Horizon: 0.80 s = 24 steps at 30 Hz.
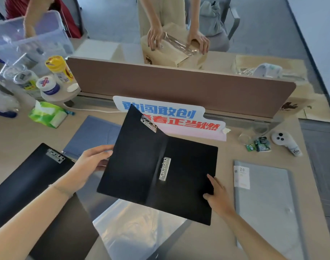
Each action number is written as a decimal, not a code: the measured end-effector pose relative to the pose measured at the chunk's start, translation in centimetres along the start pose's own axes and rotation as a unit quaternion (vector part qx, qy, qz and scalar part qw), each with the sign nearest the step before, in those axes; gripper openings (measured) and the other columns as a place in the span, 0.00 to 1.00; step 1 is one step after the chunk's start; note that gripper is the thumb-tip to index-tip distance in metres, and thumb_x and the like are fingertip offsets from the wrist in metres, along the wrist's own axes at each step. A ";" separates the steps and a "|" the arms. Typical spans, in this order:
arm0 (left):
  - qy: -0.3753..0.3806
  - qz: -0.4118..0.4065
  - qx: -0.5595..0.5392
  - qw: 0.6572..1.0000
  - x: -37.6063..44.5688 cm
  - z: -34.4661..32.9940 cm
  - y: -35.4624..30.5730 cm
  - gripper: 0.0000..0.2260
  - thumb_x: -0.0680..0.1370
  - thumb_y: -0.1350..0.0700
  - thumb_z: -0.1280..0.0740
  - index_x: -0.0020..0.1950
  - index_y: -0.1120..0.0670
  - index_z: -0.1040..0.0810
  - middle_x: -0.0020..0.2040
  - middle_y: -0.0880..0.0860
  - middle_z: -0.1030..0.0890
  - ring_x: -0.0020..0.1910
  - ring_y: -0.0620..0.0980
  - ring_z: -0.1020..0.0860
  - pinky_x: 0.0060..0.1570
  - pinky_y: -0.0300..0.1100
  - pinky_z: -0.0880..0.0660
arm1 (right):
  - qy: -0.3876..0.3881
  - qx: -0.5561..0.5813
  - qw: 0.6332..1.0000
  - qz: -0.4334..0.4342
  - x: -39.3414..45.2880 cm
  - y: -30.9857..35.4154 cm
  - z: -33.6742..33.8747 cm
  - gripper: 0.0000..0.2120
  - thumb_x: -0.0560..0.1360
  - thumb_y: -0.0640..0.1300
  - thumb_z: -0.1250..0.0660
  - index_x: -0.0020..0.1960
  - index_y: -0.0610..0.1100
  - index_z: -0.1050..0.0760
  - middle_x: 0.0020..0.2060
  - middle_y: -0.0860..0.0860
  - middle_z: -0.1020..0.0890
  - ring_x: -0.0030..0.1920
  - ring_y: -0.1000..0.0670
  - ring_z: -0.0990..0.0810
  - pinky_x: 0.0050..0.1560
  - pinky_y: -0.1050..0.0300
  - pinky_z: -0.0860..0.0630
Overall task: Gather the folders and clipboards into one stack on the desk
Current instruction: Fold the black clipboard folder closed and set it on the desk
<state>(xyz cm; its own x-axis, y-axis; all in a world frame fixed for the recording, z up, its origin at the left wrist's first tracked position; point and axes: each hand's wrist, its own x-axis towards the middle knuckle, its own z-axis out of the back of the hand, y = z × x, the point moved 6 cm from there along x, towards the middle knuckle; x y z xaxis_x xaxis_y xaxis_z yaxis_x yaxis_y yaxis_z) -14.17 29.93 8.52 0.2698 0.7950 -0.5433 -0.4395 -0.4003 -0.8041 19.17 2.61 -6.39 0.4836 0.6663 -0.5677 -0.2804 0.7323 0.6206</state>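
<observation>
While it is held open above the table point(224, 152), the black folder point(141, 160) reads as the principal item: two thin, matt, rigid-looking leaves joined at a central crease, with a metal spring clip point(164, 168) along the spine and a second metal clamp point(148, 123) at the upper edge of the left leaf. Left hand point(93, 162), grip closed on the left leaf's outer edge, thumb on top. Right hand point(217, 196), grip pinched on the right leaf near its lower outer edge, fingers laid over the face.

Handling, as judged: light, stiff across each leaf but hinged, so it will flop at the crease unless shut first; smooth plastic, likely to slide on other covers. Best held at the outer edges or, once closed, along the spine, clear of the sprung metal.

Other task items, all lying flat on the table:
- black clipboard point(31, 177), left, glossy, metal clamp at its top.
- blue folder point(93, 134), partly under the clipboard's corner, soft sheen.
- grey folder point(267, 207), right, pale matt cover with a white label.
- clear plastic sleeve point(134, 222), beneath the held folder, thin, reflective, probably limp and slippery.

Nothing is stacked yet.
</observation>
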 end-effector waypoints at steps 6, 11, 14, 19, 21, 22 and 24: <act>0.069 0.039 -0.075 0.994 -0.6 -8.7 2.0 0.15 0.85 0.48 0.42 0.61 0.52 0.18 0.56 0.53 0.14 0.55 0.53 0.18 0.54 0.47 0.25 | 0.036 0.215 0.975 -0.038 -0.5 -0.8 1.5 0.31 0.76 0.28 0.37 0.73 0.52 0.35 0.67 0.50 0.26 0.66 0.45 0.26 0.60 0.56 0.23; 0.110 0.074 -0.029 0.991 0.4 -14.7 5.0 0.19 0.86 0.46 0.46 0.64 0.52 0.19 0.60 0.54 0.16 0.59 0.55 0.18 0.58 0.50 0.21 | 0.032 0.238 0.967 -0.085 -1.0 -2.3 2.6 0.27 0.80 0.34 0.39 0.76 0.48 0.37 0.72 0.51 0.32 0.71 0.48 0.33 0.72 0.54 0.35; 0.100 0.097 0.008 0.990 0.6 -16.7 6.8 0.19 0.86 0.48 0.45 0.64 0.54 0.20 0.62 0.56 0.18 0.61 0.56 0.20 0.61 0.50 0.24 | 0.037 0.267 0.959 -0.091 -0.9 -3.6 2.6 0.23 0.82 0.41 0.40 0.75 0.54 0.35 0.76 0.51 0.34 0.75 0.46 0.36 0.76 0.43 0.38; 0.116 0.115 0.049 0.985 0.3 -19.4 8.2 0.13 0.83 0.47 0.38 0.59 0.53 0.21 0.58 0.51 0.20 0.57 0.51 0.23 0.61 0.46 0.31 | 0.026 0.262 0.960 -0.091 -0.9 -4.2 3.2 0.22 0.83 0.48 0.44 0.77 0.52 0.37 0.75 0.53 0.33 0.75 0.48 0.34 0.76 0.43 0.38; 0.112 0.114 0.095 0.983 0.8 -19.9 9.3 0.13 0.83 0.46 0.39 0.55 0.51 0.17 0.53 0.48 0.17 0.54 0.49 0.19 0.59 0.42 0.27 | 0.029 0.238 0.967 -0.085 -0.7 -4.4 3.1 0.23 0.83 0.47 0.43 0.78 0.50 0.38 0.76 0.53 0.34 0.75 0.49 0.35 0.76 0.44 0.39; 0.106 0.103 0.120 0.982 1.3 -19.9 10.0 0.14 0.83 0.46 0.39 0.54 0.50 0.15 0.52 0.47 0.16 0.53 0.49 0.18 0.60 0.42 0.25 | 0.030 0.221 0.971 -0.082 -0.7 -4.3 3.0 0.23 0.83 0.46 0.42 0.77 0.49 0.37 0.75 0.53 0.34 0.75 0.50 0.35 0.77 0.45 0.39; 0.097 0.081 0.178 0.976 2.2 -19.9 11.2 0.15 0.82 0.48 0.41 0.54 0.45 0.15 0.56 0.46 0.15 0.56 0.50 0.17 0.66 0.48 0.24 | 0.038 0.164 0.984 -0.063 -0.7 -3.7 2.6 0.22 0.81 0.44 0.40 0.75 0.45 0.34 0.72 0.53 0.32 0.72 0.51 0.34 0.75 0.53 0.40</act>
<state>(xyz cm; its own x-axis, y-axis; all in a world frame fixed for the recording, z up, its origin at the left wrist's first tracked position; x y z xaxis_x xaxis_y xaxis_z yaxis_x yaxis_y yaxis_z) -1.49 18.08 -6.51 0.3139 0.6197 -0.7193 -0.7503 -0.3024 -0.5879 22.06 -0.91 -6.89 0.4306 0.5903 -0.6827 0.0672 0.7334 0.6765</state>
